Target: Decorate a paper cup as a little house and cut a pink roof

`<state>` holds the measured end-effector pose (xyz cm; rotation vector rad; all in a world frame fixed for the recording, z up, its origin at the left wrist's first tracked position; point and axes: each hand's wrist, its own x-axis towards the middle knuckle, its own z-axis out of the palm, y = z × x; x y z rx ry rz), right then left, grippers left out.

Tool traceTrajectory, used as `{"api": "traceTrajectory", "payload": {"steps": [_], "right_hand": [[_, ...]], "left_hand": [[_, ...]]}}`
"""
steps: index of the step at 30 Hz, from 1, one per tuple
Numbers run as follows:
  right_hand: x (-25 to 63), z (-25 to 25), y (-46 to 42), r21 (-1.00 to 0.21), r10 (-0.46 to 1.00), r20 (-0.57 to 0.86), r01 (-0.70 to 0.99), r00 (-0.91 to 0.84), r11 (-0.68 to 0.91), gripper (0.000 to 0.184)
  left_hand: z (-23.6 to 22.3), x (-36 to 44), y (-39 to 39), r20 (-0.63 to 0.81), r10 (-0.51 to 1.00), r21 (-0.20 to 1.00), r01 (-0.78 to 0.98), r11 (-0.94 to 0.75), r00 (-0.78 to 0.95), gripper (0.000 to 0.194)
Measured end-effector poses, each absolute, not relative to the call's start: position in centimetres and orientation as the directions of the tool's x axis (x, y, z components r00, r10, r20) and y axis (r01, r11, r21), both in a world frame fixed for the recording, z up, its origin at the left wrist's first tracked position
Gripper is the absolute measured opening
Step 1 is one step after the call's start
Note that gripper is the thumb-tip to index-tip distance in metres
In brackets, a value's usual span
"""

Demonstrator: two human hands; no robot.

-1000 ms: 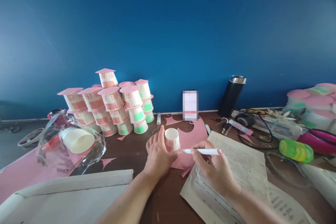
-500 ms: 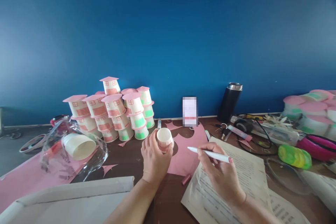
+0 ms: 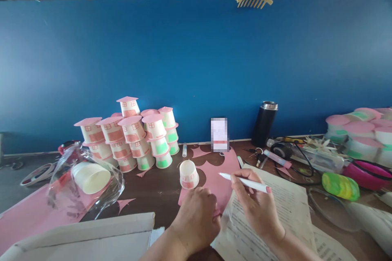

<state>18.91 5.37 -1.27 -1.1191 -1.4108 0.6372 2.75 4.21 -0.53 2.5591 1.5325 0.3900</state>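
Note:
A white paper cup [image 3: 188, 169] with pink windows and a door drawn on it stands upside down, free of both hands, beside the pink paper sheet [image 3: 219, 171]. Just in front of it, my left hand [image 3: 197, 216] is closed, its fingers round a small pink marker cap [image 3: 217, 213]. My right hand [image 3: 257, 197] holds a slim white marker [image 3: 245, 181] like a pen, its bare tip pointing left over the pink sheet. Most of the left fingers are hidden behind the back of that hand.
Decorated cups with pink paper roofs [image 3: 131, 126] are stacked at left, near bagged plain cups [image 3: 92, 177]. Printed pages [image 3: 281, 200] lie under my right hand. A black bottle [image 3: 265, 124], a phone [image 3: 219, 134] and clutter stand behind and to the right.
My left hand has let go of the cup, leaving it standing, and has come down toward me onto the pink cap. The right hand keeps the marker in nearly the same place.

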Motion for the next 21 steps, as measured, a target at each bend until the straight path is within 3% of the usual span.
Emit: {"api": "traceTrajectory", "payload": {"steps": [6, 10, 15, 21], "right_hand": [[18.8, -1.4, 5.5, -0.888, 0.901, 0.419, 0.26, 0.112, 0.38, 0.019], [18.9, -1.3, 5.3, -0.897, 0.906, 0.407, 0.239, 0.114, 0.373, 0.02], [18.9, -0.7, 5.1, -0.898, 0.907, 0.405, 0.239, 0.113, 0.37, 0.025], [18.9, -1.0, 5.5, -0.895, 0.919, 0.386, 0.274, 0.082, 0.352, 0.029]], "left_hand": [[-0.7, 2.7, 4.3, 0.099, 0.911, 0.334, 0.849, -0.409, 0.4, 0.012], [-1.7, 2.5, 5.3, 0.194, 0.946, 0.509, 0.798, -0.322, 0.258, 0.01], [-2.5, 2.2, 6.2, 0.293, 0.94, 0.712, 0.618, -0.335, 0.172, 0.015], [-2.2, 2.1, 6.1, 0.378, 0.906, 0.715, 0.561, -0.417, 0.191, 0.017]]}}
